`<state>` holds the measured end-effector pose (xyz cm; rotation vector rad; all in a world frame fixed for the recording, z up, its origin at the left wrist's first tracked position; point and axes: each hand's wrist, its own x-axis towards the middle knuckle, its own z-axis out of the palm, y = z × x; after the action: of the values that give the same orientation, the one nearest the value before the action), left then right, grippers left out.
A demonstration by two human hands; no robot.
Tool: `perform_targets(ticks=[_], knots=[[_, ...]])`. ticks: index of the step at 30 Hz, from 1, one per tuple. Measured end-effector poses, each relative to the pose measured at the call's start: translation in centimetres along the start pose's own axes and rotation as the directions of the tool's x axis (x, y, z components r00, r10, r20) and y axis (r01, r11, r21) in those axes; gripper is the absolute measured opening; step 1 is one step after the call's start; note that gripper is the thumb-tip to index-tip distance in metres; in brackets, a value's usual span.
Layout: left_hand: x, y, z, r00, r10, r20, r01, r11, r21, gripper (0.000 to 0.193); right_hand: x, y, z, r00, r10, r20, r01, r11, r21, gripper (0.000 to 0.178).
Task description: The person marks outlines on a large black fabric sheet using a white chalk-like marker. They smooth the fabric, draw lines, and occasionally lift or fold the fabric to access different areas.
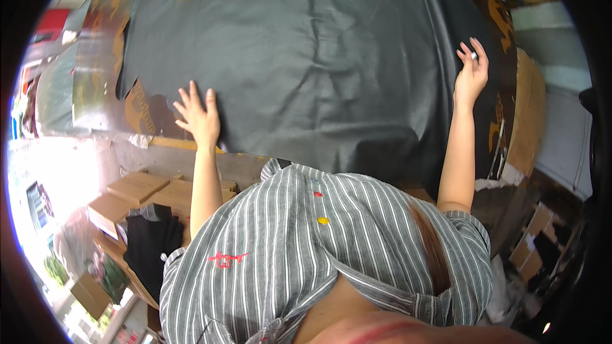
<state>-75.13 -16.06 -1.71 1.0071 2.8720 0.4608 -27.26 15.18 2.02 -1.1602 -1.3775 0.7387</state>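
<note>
Sheet: the broad, dark grey, smooth leather-like sheet (268, 76) lay across the centre and upper part of the frame, over a glossy brown table covering with yellow markings (97, 99).
Left hand: the left hand (203, 125) rested palm down at the sheet's lower left edge; its fingers were spread wide.
Right hand: the right hand (470, 83) was at the right of the frame, fingers partly curled; whether they pinched the small pale thing (473, 56) among them could not be told; nor could contact with the sheet.
Creases: wrinkles ran down the centre; a long fold stood toward the right.
Smoothing: flat, even palm pressure outward from the wrinkles seemed best; easing the fold first seemed safer than rubbing across it.
</note>
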Motion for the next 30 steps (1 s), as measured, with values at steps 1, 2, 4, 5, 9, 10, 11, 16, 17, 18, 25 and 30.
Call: perform_targets(ticks=[1, 2, 4, 5, 9, 10, 11, 16, 17, 18, 25, 30], knots=[[-0.4, -0.1, 0.4, 0.999, 0.037, -0.008, -0.037, 0.996, 0.076, 0.072, 0.3, 2.5, -0.4, 0.997, 0.027, -0.069, -0.025, 0.999, 0.022, 0.028], [-0.5, -0.3, 0.5, 0.998, 0.060, -0.025, -0.056, 0.986, 0.155, 0.075, 1.2, 4.3, -0.4, 0.991, 0.053, -0.123, -0.046, 0.997, 0.059, 0.028], [-1.0, -0.1, -0.1, 0.999, 0.020, -0.031, -0.015, 0.988, 0.155, 0.078, 2.8, 4.8, -0.1, 0.990, 0.050, -0.134, -0.039, 0.996, 0.081, 0.029], [-1.2, -0.2, -0.1, 0.999, 0.008, -0.040, -0.001, 0.983, 0.185, 0.079, 3.2, 4.5, 0.4, 0.992, 0.044, -0.115, -0.035, 0.996, 0.086, 0.032], [-2.4, 0.3, -2.0, 0.999, 0.023, 0.033, -0.022, 0.999, -0.023, 0.074, 4.2, 4.5, 0.2, 0.994, 0.072, -0.080, -0.084, 0.984, -0.155, 0.031], [-2.3, 0.1, -2.6, 0.996, 0.044, 0.072, -0.030, 0.980, -0.195, 0.069, 5.0, 6.2, -1.0, 0.995, 0.057, -0.076, -0.073, 0.969, -0.234, 0.028], [-1.9, 0.3, -2.6, 0.991, 0.124, 0.041, -0.098, 0.915, -0.391, 0.064, 6.3, 10.7, -4.3, 0.988, 0.086, -0.126, -0.092, 0.995, -0.036, 0.028], [-9.8, -7.5, -8.8, 0.973, -0.198, -0.115, 0.063, 0.713, -0.699, 0.048, 6.7, 7.3, 6.9, 0.954, 0.242, -0.178, -0.185, 0.940, 0.287, 0.018], [-11.3, -10.7, -9.0, 0.947, -0.299, -0.118, 0.101, 0.625, -0.774, 0.045, 4.2, 4.0, 10.3, 0.965, 0.260, -0.022, -0.242, 0.925, 0.293, 0.021], [-13.1, -14.3, -9.1, 0.913, -0.392, -0.112, 0.123, 0.527, -0.841, 0.042, 1.2, 0.2, 14.7, 0.953, 0.271, 0.133, -0.299, 0.910, 0.286, 0.025], [-25.3, -35.8, -11.4, 0.504, -0.812, -0.296, 0.062, 0.375, -0.925, 0.030, -26.9, -21.4, 39.8, 0.553, -0.092, 0.828, -0.275, 0.918, 0.285, 0.020], [-37.3, -43.4, -16.4, 0.188, -0.961, -0.204, 0.067, 0.220, -0.973, 0.036, -52.1, -32.6, 48.7, -0.179, -0.307, 0.935, -0.209, 0.940, 0.268, 0.020]])
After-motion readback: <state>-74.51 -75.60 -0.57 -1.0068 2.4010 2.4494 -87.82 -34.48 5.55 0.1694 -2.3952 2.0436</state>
